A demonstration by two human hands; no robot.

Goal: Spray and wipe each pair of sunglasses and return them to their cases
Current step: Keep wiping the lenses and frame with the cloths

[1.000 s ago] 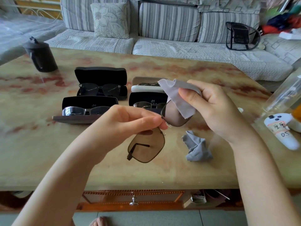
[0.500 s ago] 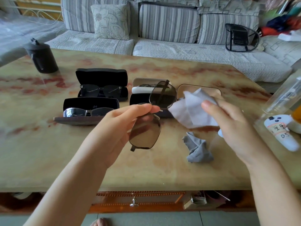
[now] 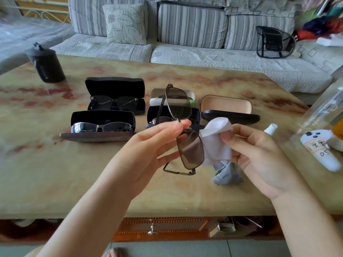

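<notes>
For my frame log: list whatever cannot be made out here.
Head view:
- Spray bottle: only its cap shows past the right hand.
- Pair in the middle dark case: mostly covered by the held sunglasses and left hand.
- Clear container: blurred, cut by the right edge.

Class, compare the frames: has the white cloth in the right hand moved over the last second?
Yes. The white cloth in the right hand dropped from level with the white case to just above the grey cloth.
</notes>
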